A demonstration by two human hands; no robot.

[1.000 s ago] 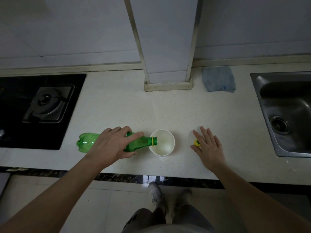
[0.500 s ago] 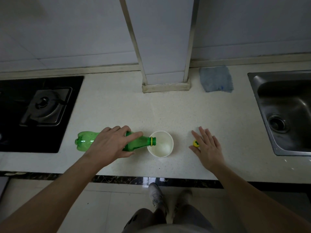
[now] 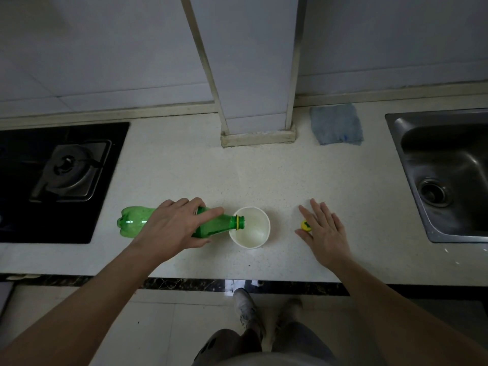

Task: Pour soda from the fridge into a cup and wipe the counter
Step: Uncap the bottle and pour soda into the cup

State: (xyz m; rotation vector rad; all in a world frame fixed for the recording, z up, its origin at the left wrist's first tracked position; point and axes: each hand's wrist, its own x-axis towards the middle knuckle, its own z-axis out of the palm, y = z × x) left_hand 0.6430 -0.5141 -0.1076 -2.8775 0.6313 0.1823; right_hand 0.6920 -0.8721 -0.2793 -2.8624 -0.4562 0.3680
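The green plastic soda bottle (image 3: 133, 223) lies nearly level, long axis left to right, open mouth over the left rim of the white paper cup (image 3: 254, 235) on the pale counter (image 3: 184, 167). The left hand (image 3: 174, 228) grips its middle; the right hand (image 3: 326, 233) rests flat, fingers spread (small yellow cap (image 3: 306, 225) just beside it).

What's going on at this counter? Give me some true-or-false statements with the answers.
1. The left hand holds the green bottle tipped over the white cup. True.
2. The yellow cap is on the bottle. False: it lies on the counter beside the right hand.
3. The blue cloth is in the right hand. False: it lies on the counter near the wall.
4. The right hand's fingers are straight. True.
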